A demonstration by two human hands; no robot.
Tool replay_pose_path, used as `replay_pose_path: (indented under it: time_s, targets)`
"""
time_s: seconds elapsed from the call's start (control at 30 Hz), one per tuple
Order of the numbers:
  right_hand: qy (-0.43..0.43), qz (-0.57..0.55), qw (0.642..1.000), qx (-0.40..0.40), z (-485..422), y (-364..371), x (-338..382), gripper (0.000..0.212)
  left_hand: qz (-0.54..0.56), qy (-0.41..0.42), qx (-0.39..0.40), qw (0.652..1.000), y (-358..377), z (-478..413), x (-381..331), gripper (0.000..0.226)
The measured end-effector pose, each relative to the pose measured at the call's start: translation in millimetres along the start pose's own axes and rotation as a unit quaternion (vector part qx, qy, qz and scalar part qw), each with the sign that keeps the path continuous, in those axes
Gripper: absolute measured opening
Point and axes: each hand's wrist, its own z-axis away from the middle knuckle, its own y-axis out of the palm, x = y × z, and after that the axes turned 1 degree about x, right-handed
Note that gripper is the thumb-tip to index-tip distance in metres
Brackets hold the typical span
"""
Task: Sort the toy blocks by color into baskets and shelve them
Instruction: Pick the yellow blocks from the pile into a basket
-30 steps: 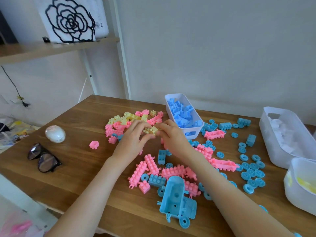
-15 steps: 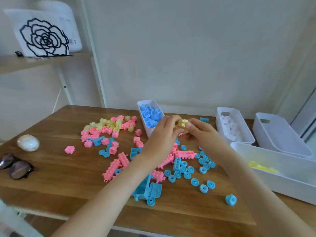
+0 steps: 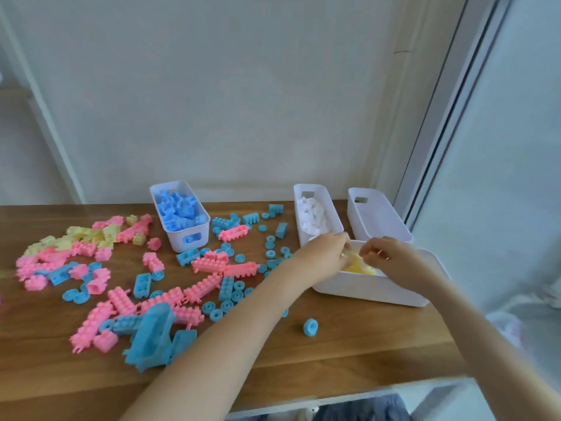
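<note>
Wooden tabletop, sort roughly half done. Near edge, 6 o'clock: lone light-blue plastic wheel, apart from the rest. 8 o'clock: big blue plastic toy chassis among long pink studded blocks and blue bricks, all unsorted.

3 o'clock: wide white plastic basket, parked at the tabletop's right end within easy reach, yellow blocks inside. Left hand is at its 10 o'clock corner and right hand over its middle, with the fingers of both curled down at the yellow pile. It's blurry there, so I can't tell whether either pinches a block or holds nothing. The pose reads as the yellow drop-off step.

Loose pale-yellow blocks wait at 10 o'clock, mixed with pink.

Far row by the pale wall: narrow white basket of blue blocks at 12, basket of white blocks at 1, and empty white basket at 2, probably for pink. All four sit on the tabletop, so shelving is not yet done.
</note>
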Motion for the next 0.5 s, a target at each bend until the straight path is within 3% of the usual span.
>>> replay_pose_path:
  time_s: [0.37, 0.5]
  targets:
    - [0.005, 0.037, 0.997, 0.066, -7, 14, -4, 0.025, -0.045, -0.029, 0.070, 0.996, 3, -7, -4, 0.024]
    - [0.010, 0.040, 0.996, 0.085, -9, 15, -6, 0.029, -0.065, 0.008, 0.094, 0.993, -2, 1, -6, 0.031]
